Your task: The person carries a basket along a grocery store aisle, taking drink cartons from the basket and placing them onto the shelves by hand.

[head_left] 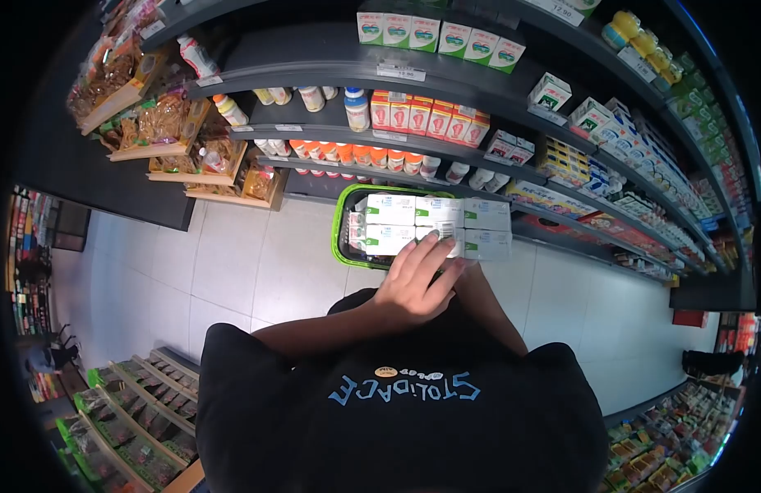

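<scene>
A plastic-wrapped pack of white cartons (pixel 393 211) with green and blue print lies across the top of a shopping basket (pixel 341 215). The basket has a bright green rim and dark walls. The pack reaches past the basket's right side. My left hand (pixel 419 278) rests on the near edge of the pack, fingers stretched out over the wrap. Close beside it, my right hand (pixel 469 269) is mostly hidden behind the left hand and the pack; its fingers do not show. Smaller cartons (pixel 357 230) sit inside the basket at its left end.
Curved-looking shelves ahead hold red-and-white boxes (pixel 430 115), orange-capped bottles (pixel 362 156) and green-and-white boxes (pixel 438 37). Wooden trays (pixel 163 127) of bagged goods stand at the left. Behind me are a produce-like rack (pixel 142 411) and light floor tiles (pixel 224 255).
</scene>
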A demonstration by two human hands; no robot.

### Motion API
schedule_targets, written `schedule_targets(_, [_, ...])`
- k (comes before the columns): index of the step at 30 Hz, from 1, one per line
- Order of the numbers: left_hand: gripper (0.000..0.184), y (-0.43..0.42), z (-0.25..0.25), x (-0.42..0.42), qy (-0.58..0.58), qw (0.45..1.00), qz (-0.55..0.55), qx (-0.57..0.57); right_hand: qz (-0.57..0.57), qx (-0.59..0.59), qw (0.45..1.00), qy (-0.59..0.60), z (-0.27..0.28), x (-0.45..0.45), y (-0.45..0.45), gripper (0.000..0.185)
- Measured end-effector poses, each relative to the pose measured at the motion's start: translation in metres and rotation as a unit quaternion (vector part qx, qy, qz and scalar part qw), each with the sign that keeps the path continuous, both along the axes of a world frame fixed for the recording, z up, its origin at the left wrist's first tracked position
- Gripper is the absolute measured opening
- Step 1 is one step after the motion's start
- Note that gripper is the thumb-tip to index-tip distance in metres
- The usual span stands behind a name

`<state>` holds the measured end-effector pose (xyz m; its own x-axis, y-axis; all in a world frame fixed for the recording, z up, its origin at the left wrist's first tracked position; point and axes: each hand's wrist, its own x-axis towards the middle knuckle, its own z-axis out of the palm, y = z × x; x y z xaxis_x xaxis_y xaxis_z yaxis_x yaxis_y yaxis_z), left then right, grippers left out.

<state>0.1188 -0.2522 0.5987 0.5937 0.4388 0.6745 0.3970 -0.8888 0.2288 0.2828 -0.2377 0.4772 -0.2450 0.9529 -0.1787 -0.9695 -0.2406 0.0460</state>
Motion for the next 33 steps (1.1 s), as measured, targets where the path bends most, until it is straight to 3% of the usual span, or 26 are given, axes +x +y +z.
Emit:
schedule_targets(2, [0.070, 0.006, 0.009, 0.000, 0.003, 1.000, -0.013, -0.008, -0.001, -0.018, 0.999, 0.035, -0.003, 0.004, 0.007, 0.062])
schedule_targets(5, [0.090, 0.021, 0.030, 0.004, 0.094, 0.987, 0.103, -0.077, 0.000, -0.062, 0.991, 0.118, -0.003, 0.007, 0.024, 0.059])
schedule_targets(7, [0.094, 0.033, 0.043, 0.013, 0.158, 0.971, 0.140, -0.115, -0.048, -0.015, 0.994, 0.097, 0.001, 0.004, 0.024, 0.056])
schedule_targets(8, [0.095, 0.040, 0.043, 0.019, 0.154, 0.971, 0.136, -0.122, -0.094, 0.137, 0.956, -0.240, -0.012, 0.005, 0.026, 0.057])
schedule_targets(10, [0.099, 0.053, 0.034, 0.031, 0.182, 0.970, 0.101, -0.126, -0.076, 0.126, 0.940, -0.309, -0.010, 0.016, 0.027, 0.062])
schedule_targets(14, [0.100, 0.070, 0.028, 0.053, 0.177, 0.972, 0.028, -0.151, -0.004, 0.106, 0.985, -0.136, -0.005, 0.039, 0.025, 0.063])
schedule_targets(22, [0.098, 0.101, 0.025, 0.097, 0.151, 0.969, 0.029, -0.194, 0.021, 0.169, 0.985, 0.025, -0.001, 0.091, 0.052, 0.065])
schedule_targets(23, [0.097, 0.104, 0.027, 0.100, 0.147, 0.969, 0.038, -0.194, 0.026, 0.155, 0.988, 0.011, 0.000, 0.095, 0.061, 0.065])
schedule_targets(25, [0.096, 0.115, 0.025, 0.105, 0.145, 0.972, 0.057, -0.176, 0.045, 0.061, 0.989, -0.124, 0.015, 0.101, 0.080, 0.065])
schedule_targets(27, [0.096, 0.125, 0.032, 0.109, 0.114, 0.985, 0.068, -0.113, -0.016, 0.098, 0.978, -0.183, 0.013, 0.103, 0.098, 0.061])
schedule_targets(29, [0.097, 0.137, 0.041, 0.111, 0.110, 0.988, 0.073, -0.077, -0.050, 0.097, 0.985, -0.132, 0.021, 0.107, 0.107, 0.050])
schedule_targets(33, [0.100, 0.162, 0.068, 0.112, 0.105, 0.989, 0.101, 0.018, -0.019, -0.006, 0.993, -0.113, 0.015, 0.143, 0.119, 0.050])
